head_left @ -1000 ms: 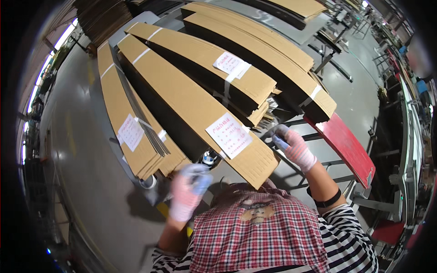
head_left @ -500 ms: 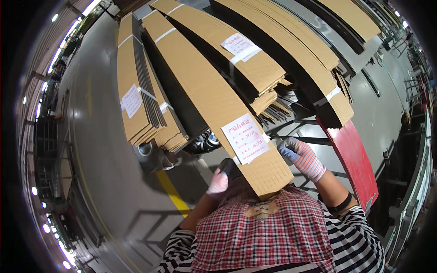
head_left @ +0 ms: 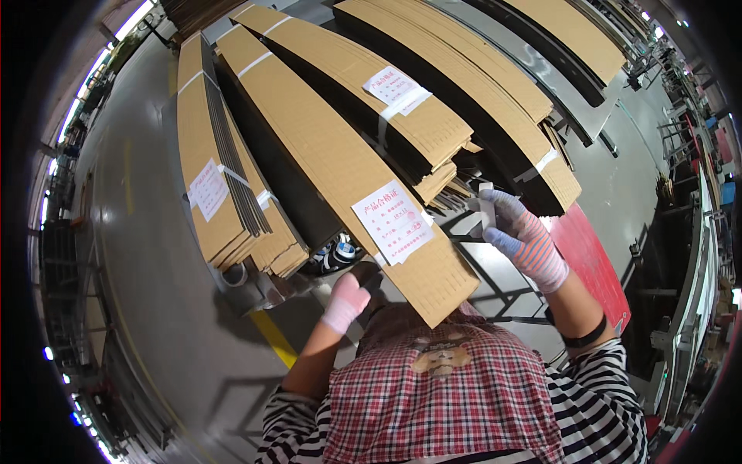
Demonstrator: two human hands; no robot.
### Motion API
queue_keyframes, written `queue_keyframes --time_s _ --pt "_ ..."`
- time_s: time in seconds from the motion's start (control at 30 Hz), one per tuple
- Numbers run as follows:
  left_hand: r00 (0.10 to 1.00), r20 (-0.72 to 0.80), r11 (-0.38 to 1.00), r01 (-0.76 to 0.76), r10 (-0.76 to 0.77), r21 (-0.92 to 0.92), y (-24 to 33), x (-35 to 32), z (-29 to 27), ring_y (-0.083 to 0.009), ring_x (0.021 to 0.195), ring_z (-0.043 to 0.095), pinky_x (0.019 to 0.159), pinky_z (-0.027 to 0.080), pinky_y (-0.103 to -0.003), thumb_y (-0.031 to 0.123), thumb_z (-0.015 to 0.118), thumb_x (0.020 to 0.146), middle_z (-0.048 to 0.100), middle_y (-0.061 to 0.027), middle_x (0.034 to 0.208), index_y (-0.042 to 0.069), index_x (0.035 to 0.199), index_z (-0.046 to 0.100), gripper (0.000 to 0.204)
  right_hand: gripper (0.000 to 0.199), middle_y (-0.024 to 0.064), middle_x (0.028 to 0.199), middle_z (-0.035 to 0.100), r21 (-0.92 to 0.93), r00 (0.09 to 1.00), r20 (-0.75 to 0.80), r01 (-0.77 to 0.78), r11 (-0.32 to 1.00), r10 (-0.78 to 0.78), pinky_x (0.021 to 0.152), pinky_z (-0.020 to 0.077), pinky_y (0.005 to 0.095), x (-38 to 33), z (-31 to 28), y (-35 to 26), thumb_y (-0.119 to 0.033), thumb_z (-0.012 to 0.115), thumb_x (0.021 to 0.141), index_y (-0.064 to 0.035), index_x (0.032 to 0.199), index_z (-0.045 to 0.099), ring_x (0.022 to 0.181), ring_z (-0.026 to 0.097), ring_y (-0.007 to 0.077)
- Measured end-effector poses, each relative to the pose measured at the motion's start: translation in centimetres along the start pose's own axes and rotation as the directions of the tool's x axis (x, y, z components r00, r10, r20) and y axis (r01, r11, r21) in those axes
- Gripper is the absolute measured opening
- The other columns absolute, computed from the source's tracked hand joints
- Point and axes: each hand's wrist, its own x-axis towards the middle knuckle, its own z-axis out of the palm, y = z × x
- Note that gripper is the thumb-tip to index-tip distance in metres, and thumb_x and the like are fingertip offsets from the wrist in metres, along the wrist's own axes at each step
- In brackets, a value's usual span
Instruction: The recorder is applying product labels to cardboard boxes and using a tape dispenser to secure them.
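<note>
The grey floor (head_left: pixel 131 309) is marked with a broad yellow stripe (head_left: pixel 272 339) and is edged on the left by dark equipment (head_left: pixel 58 255). Light is thrown from a bright strip (head_left: pixel 135 19) at upper left; metal stands (head_left: pixel 688 131) are spread along the right.

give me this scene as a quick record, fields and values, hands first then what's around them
left hand: gloved, beside the near end of the middle cardboard bundle, grip unclear
left hand point
right hand: gloved, a pale strip held between thumb and fingers
middle cardboard bundle: long, near end close to the apron
white label: on top of that bundle, toward its near end
left bundle: white-banded, also labelled
red panel: beyond the right hand, to the right
apron: checked, over striped sleeves
yellow floor line: lower left
</note>
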Motion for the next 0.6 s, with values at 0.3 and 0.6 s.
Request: queue_keyframes --time_s 0.3,0.6 --pt "0.828 0.174 0.551 -0.496 0.534 0.671 12.0 -6.2 12.6 -0.014 0.079 0.063 0.068 0.053 -0.028 0.0 0.07 0.076 0.064 -0.0056 0.095 0.003 0.094 0.056 0.023 0.081 0.0186 0.088 0.058 -0.722 0.553 0.689 0.581 0.376 0.469 0.061 0.0541 0.0409 3.5 10.0 -11.1 -0.001 0.062 0.076 -0.0177 0.145 0.023 0.07 0.066 0.0319" --pt "0.972 -0.042 0.932 -0.208 0.231 0.298 10.7 -8.1 7.9 -0.0122 0.055 0.058 0.057 0.049 -0.025 0.025 0.061 0.093 0.06 -0.0071 0.065 0.003 0.082 0.053 0.026 0.028 0.0135 0.071 0.063 -0.855 0.766 0.487 0.321 0.406 0.42 0.064 0.0507 0.0404 12.5 1.6 -6.1 -0.024 0.064 0.082 -0.0083 0.106 0.063 0.072 0.065 0.0335"
